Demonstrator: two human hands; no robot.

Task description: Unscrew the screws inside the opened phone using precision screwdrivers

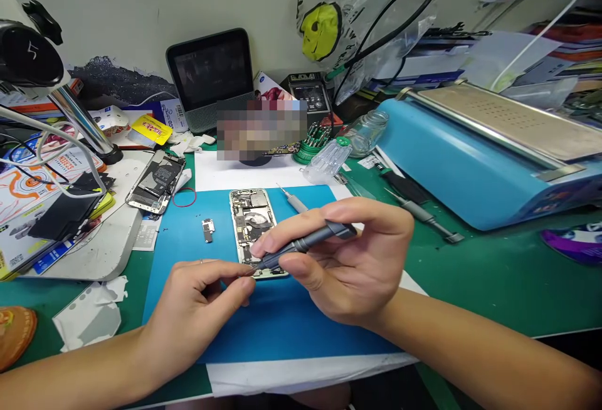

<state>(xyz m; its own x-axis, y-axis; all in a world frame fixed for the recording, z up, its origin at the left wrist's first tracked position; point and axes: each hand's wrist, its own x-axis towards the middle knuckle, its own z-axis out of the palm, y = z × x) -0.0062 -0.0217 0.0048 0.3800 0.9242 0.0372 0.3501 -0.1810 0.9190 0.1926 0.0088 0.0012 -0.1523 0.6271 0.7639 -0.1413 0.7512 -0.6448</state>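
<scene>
On green tabletop (470, 284): white paper (301, 375) under blue mat (263, 328), w/ opened phone (244, 228) on mat; blue machine (451, 165) & gray tool (423, 214) at R, torn white scraps (91, 316) at L.

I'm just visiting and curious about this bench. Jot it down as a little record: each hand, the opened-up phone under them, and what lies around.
Right hand: holds a dark grey pen-like tool
Left hand: thumb and forefinger close together at the tool's tip; whether they grip anything is unclear
Opened phone: insides exposed, on a blue mat
Left of phone: small metal part; farther off, another opened phone
Far right: blue machine
Behind: dark-screened display
</scene>
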